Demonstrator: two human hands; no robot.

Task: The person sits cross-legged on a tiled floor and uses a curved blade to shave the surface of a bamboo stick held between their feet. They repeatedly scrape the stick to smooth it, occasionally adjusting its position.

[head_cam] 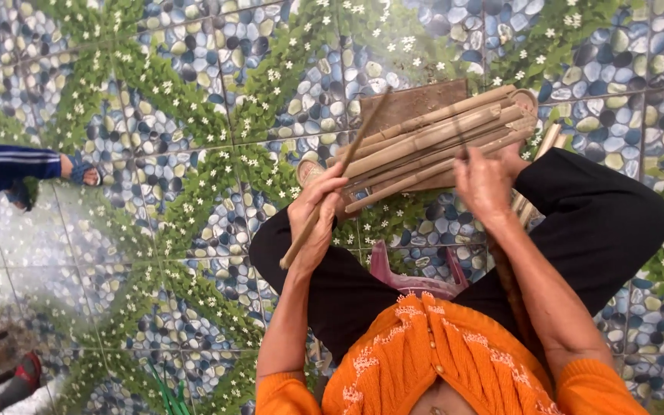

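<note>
Head view, looking straight down. Left hand [315, 211], centre of frame, fingers curled shut around a single bamboo strip [337, 173] that runs diagonally from lower centre up toward upper centre. Right hand [486, 184], right of centre, fingers bent down onto a bundle of bamboo strips [432, 142]; whether it grips or only presses, cannot tell. Bundle lies across a brown block [413, 100] in the upper centre, tilted up to the right. Both knees in black trousers [601, 223] flank a pink stool [416, 280]. Floor: pebble-and-leaf patterned tiles [194, 115]. Another person's sandalled foot [78, 169] and blue sleeve-like leg at left edge.
</note>
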